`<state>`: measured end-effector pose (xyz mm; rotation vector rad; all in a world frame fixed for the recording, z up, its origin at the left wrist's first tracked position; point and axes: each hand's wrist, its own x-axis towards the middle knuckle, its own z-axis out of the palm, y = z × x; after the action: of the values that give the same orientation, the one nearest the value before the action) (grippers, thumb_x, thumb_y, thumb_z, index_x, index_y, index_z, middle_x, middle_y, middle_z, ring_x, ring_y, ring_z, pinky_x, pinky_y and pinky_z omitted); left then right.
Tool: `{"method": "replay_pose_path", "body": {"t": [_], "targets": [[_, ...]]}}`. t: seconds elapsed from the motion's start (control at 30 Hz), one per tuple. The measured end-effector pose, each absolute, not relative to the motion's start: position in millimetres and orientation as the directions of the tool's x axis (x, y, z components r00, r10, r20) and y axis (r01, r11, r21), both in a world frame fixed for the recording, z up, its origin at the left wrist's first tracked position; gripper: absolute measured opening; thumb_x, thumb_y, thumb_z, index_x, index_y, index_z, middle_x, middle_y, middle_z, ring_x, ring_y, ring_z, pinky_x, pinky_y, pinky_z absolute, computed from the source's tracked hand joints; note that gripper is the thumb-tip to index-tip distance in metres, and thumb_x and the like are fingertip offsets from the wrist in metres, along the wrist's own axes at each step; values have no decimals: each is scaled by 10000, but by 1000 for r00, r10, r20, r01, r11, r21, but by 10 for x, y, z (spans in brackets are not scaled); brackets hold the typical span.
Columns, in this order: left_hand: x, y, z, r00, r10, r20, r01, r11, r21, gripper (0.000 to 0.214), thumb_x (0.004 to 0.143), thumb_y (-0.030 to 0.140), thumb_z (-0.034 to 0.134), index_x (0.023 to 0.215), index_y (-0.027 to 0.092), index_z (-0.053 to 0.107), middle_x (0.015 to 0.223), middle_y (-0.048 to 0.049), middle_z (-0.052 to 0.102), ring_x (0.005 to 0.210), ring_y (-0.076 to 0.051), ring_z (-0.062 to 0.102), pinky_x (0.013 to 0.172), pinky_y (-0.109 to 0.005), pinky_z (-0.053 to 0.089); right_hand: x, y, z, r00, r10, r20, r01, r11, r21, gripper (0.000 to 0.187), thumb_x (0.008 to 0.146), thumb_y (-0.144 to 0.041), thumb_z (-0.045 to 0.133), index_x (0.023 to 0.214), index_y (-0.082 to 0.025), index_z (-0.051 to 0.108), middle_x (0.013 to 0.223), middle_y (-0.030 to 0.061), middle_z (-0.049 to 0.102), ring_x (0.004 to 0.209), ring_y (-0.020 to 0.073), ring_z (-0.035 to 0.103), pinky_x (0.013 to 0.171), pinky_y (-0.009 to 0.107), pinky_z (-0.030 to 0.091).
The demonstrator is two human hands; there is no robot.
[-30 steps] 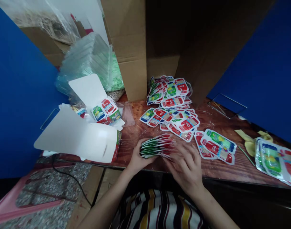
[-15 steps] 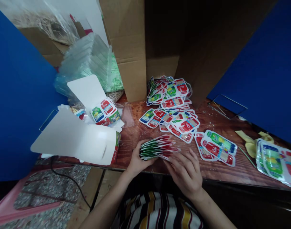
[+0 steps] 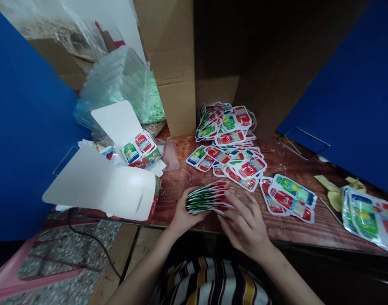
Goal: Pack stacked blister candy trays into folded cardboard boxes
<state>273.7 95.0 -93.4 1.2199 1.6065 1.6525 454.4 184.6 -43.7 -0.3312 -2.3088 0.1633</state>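
Note:
A stack of jar-shaped candy packets (image 3: 209,197), green at one end and red at the other, stands on edge between my hands just above the table's front edge. My left hand (image 3: 185,214) is wrapped round its green end. At the red end my right hand (image 3: 246,218) grips, fingers over the packet edges and thumb below. Beyond them lies a heap of loose red Cola and green packets (image 3: 232,144). A few more packets (image 3: 289,197) lie to the right of my right hand. The lowest part of the stack is hidden by my fingers.
Left on the wooden table (image 3: 173,182) are an open white box (image 3: 98,182) and a second box (image 3: 143,154) holding packets. A large cardboard carton (image 3: 174,63) stands behind. Clear plastic trays (image 3: 117,80) sit back left, more packets (image 3: 368,216) far right.
My right hand has moved slightly left and its fingers press closer over the red end of the stack. The left hand keeps its hold. The packets on the table have not moved.

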Motion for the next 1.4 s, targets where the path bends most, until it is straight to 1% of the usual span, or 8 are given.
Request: {"method": "replay_pose_path", "body": {"t": [0.2, 0.5, 0.7, 0.83, 0.97, 1.03, 1.27, 1.4], "targets": [[2742, 948, -953, -456, 859, 233, 204, -154, 967, 615, 663, 245, 778, 1202, 187, 488, 1182, -93, 631, 1064, -220, 628, 946, -382, 496, 4528, 1871, -371, -714, 266, 648, 185, 964, -192, 206, 780, -100, 669, 940, -186, 571, 1286, 109, 622, 850, 213, 547, 997, 613, 389], [2744, 954, -923, -455, 861, 227, 185, -158, 970, 613, 659, 252, 786, 1195, 186, 497, 1170, -95, 639, 1052, -220, 629, 934, -373, 500, 4551, 1894, -427, -706, 209, 677, 165, 978, -130, 249, 763, -95, 694, 969, -195, 596, 1251, 89, 650, 868, 219, 565, 1001, 600, 404], [2749, 953, -882, -467, 861, 202, 166, -139, 976, 621, 643, 277, 792, 1186, 185, 506, 1171, -98, 646, 1064, -231, 629, 947, -376, 494, 4581, 1895, -507, -681, 185, 708, 151, 982, -111, 338, 756, -94, 709, 1062, -208, 621, 1200, 74, 679, 898, 211, 595, 1019, 578, 422], [2745, 953, -871, -454, 861, 229, 164, -172, 971, 608, 653, 252, 785, 1186, 188, 500, 1163, -91, 652, 1057, -224, 635, 944, -367, 495, 4581, 1878, -484, -664, 203, 720, 142, 979, -145, 292, 759, -100, 703, 1015, -216, 625, 1113, 53, 713, 1057, 250, 585, 1035, 584, 406], [2741, 950, -891, -439, 865, 243, 168, -186, 968, 613, 655, 228, 784, 1196, 198, 497, 1162, -77, 652, 1061, -213, 632, 943, -359, 495, 4558, 1897, -412, -708, 212, 674, 89, 973, -213, 243, 765, -90, 658, 973, -205, 610, 1104, 61, 698, 1323, 340, 422, 1064, 637, 346], [2742, 950, -895, -441, 862, 248, 175, -188, 966, 615, 654, 224, 780, 1199, 195, 497, 1175, -80, 643, 1079, -216, 623, 953, -364, 489, 4545, 1916, -393, -726, 201, 658, 58, 971, -233, 235, 766, -81, 643, 969, -192, 603, 1112, 76, 684, 1342, 353, 398, 1065, 645, 340], [2755, 958, -866, -456, 860, 230, 175, -167, 970, 613, 650, 266, 785, 1187, 186, 501, 1177, -101, 645, 1066, -233, 632, 949, -396, 493, 4535, 1934, -470, -693, 188, 696, 47, 975, -217, 285, 783, -78, 628, 1040, -197, 597, 1069, 83, 688, 1251, 306, 517, 1063, 620, 368], [2755, 957, -921, -453, 860, 233, 174, -171, 970, 613, 657, 262, 785, 1194, 195, 498, 1179, -96, 641, 1058, -225, 634, 941, -384, 499, 4541, 1916, -504, -684, 187, 706, 59, 978, -202, 316, 772, -63, 640, 1062, -182, 598, 1102, 97, 683, 1259, 319, 511, 1064, 625, 363]]}}
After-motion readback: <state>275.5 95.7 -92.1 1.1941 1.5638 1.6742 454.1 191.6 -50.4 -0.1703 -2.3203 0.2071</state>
